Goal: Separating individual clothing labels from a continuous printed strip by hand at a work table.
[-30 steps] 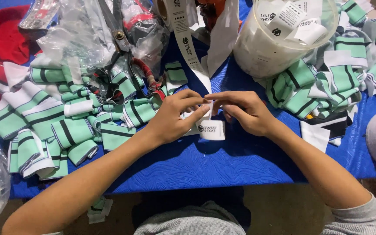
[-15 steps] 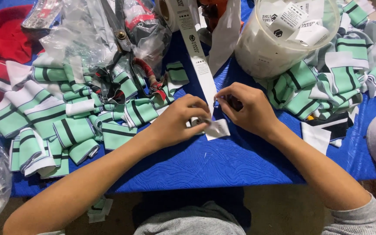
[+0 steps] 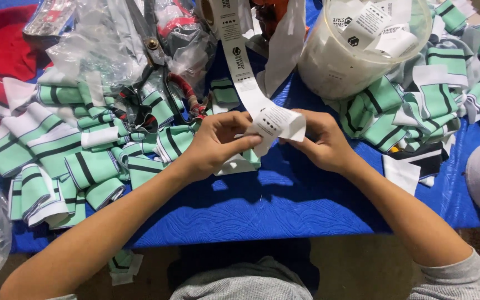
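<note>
While folded over, white label tape (image 3: 276, 123) in both hands' pinching grip: left hand (image 3: 215, 145), right hand (image 3: 323, 141)

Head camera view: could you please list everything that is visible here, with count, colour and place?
label tape: one white printed strip, running from the top down to the hands
folded label: one, white, at the strip's end, between both hands
fabric pieces: many, green with black and white stripes, left and right piles
tub: one, translucent white, top right, cut labels inside
scissors: one pair, top left
plastic bags: clear, top left
table cover: blue, quilted
left hand: pinching the label
right hand: pinching the label
</note>
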